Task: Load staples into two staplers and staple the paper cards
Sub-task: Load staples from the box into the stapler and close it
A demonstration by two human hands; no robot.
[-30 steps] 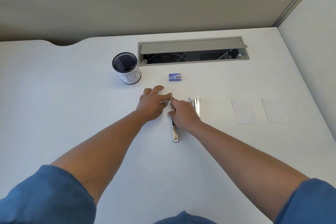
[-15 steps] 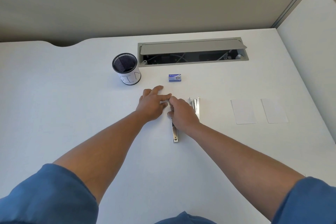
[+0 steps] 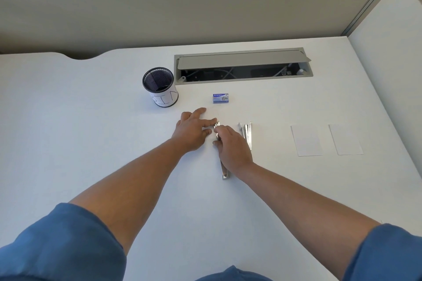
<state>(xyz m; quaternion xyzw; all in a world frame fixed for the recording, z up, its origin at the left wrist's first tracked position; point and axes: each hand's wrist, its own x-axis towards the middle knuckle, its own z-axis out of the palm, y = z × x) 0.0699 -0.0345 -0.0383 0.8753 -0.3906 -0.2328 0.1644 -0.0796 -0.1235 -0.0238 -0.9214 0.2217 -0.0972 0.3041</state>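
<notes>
A slim silver stapler (image 3: 225, 170) lies lengthwise on the white desk (image 3: 91, 143), its near end pointing at me. My right hand (image 3: 231, 147) covers its middle, fingers curled onto it. My left hand (image 3: 194, 129) rests beside its far end, with the index fingertip touching the metal tip. A second silver stapler (image 3: 247, 133) lies just right of my right hand, its arm hinged open. Two white paper cards (image 3: 306, 140) (image 3: 346, 139) lie side by side farther right. A small blue staple box (image 3: 220, 98) sits behind the hands.
A black mesh cup (image 3: 161, 86) with a white label stands at the back left. Behind the staple box is an open grey cable tray (image 3: 242, 67) set into the desk. A white partition (image 3: 388, 52) rises along the right side.
Both hands have stayed on the first stapler; the right hand's fingers shifted slightly along it. Nothing else moved.
</notes>
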